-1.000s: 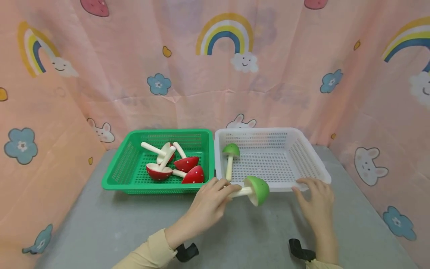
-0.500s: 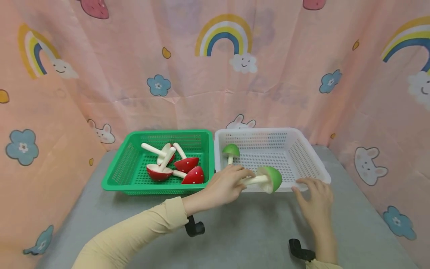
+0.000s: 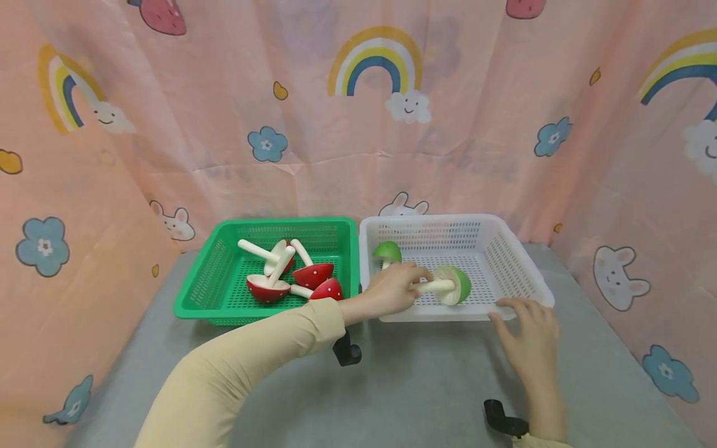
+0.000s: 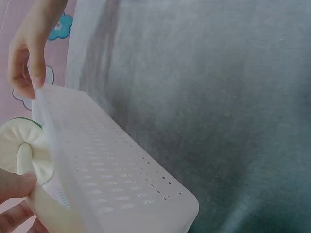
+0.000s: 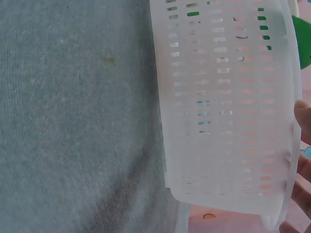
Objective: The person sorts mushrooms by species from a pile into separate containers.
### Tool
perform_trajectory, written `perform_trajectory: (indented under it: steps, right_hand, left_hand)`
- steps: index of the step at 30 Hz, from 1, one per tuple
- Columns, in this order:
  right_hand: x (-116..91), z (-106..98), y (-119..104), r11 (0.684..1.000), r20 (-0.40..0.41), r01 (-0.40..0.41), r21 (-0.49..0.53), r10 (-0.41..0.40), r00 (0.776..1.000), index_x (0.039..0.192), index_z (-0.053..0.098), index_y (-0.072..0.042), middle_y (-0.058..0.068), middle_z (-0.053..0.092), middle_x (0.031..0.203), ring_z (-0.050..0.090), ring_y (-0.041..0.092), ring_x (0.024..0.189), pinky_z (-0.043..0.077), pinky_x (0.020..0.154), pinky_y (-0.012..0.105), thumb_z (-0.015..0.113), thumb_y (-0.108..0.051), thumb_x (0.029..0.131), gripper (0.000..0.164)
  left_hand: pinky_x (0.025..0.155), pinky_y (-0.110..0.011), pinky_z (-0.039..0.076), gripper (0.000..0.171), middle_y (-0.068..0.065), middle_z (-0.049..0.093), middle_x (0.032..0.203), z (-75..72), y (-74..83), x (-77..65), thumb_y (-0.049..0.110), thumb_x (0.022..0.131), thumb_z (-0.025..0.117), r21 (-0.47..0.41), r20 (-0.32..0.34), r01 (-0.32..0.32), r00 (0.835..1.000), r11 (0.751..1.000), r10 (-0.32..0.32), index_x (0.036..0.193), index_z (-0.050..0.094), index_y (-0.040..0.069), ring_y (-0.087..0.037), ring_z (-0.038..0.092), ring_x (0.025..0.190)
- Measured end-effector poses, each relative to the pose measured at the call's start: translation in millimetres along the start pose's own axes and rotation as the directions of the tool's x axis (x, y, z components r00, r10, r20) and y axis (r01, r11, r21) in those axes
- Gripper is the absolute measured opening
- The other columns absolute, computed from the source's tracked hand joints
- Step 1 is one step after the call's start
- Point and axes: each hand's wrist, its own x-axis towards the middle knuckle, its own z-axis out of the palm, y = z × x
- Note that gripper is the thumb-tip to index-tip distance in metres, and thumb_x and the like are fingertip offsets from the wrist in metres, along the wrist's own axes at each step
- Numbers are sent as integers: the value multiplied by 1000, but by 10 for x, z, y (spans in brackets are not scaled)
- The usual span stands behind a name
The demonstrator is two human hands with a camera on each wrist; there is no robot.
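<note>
My left hand [image 3: 394,289] pinches the pale stem of a toy mushroom with a green cap [image 3: 460,286]. It holds the mushroom low over the inside of the white basket [image 3: 448,317], cap towards the right. In the left wrist view the thumb lies along the stem [image 4: 46,206], and the cap's cream underside [image 4: 41,155] shows behind the basket wall. A second green mushroom [image 3: 388,251] lies at the basket's left side, its stem mostly hidden by my hand. My right hand [image 3: 529,336] grips the basket's front right rim between thumb and fingers.
Left of the white basket, close beside it, stands a green basket [image 3: 193,311] with several red-capped, white-spotted mushrooms [image 3: 267,291]. Both baskets are on a grey table [image 3: 414,386]. A pink patterned curtain [image 3: 336,168] hangs behind and at both sides.
My left hand has carried the green mushroom from in front of the white basket, over its front rim, forward and right into it. My right hand has stayed at the rim.
</note>
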Motion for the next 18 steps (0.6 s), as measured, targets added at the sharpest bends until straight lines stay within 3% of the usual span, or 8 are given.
perform_trajectory:
  steps: [10,18]
  right_hand:
    - [-12,-10,-10,1000,5,-7,-1,7,1000,103,64,-4,23,57,116,44,42,114,28,97,63,75,-10,81,26]
    - [-21,-3,7,1000,-21,16,11,-15,1000,101,64,-4,22,58,113,45,41,111,28,95,62,76,-10,80,25]
  left_hand:
    - [58,-17,42,32,-1,67,101,204,-104,163,6,89,63,-28,6,44,999,999,-44,118,68,19,-12,59,80]
    - [70,-19,48,34,-5,69,106,249,-189,184,-1,90,56,-142,13,60,998,988,-59,118,68,14,-15,61,90]
